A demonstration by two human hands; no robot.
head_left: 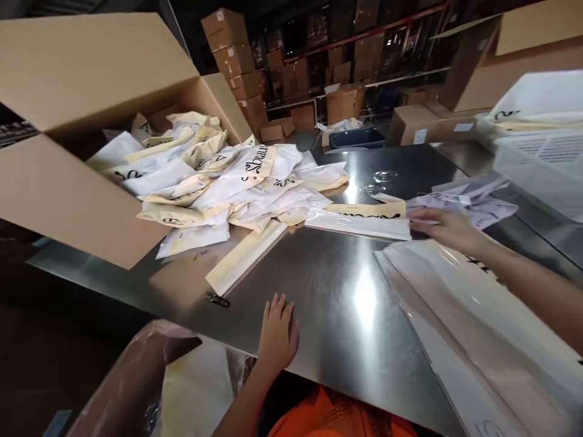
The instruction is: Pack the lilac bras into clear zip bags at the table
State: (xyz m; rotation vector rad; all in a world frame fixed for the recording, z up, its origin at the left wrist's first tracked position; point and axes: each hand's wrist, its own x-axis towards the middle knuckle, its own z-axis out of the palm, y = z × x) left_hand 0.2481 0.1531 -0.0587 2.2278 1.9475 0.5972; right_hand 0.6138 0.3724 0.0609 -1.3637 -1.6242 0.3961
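Note:
My left hand (277,332) lies flat on the steel table (319,291) near its front edge, fingers stretched out and holding nothing. At the right, my right hand (444,229) has its fingers closed at the near edge of a crumpled lavender garment (483,203); the fingertips are partly hidden. Just left of these fingers lies a flat clear bag (364,226) with a cream header and black lettering. Under my right forearm rests a stack of large clear plastic bags (464,315). Small black thread snips (217,299) lie beyond my left hand, beside a folded cream-and-white packet (246,258).
A tipped carton (113,67) at the left spills a heap of packaged bags (255,176) onto the table. Below the front edge stands a plastic-lined box (132,370). White plastic packages (542,145) rise at the right. Cartons (232,54) and a blue bin (357,138) stand behind.

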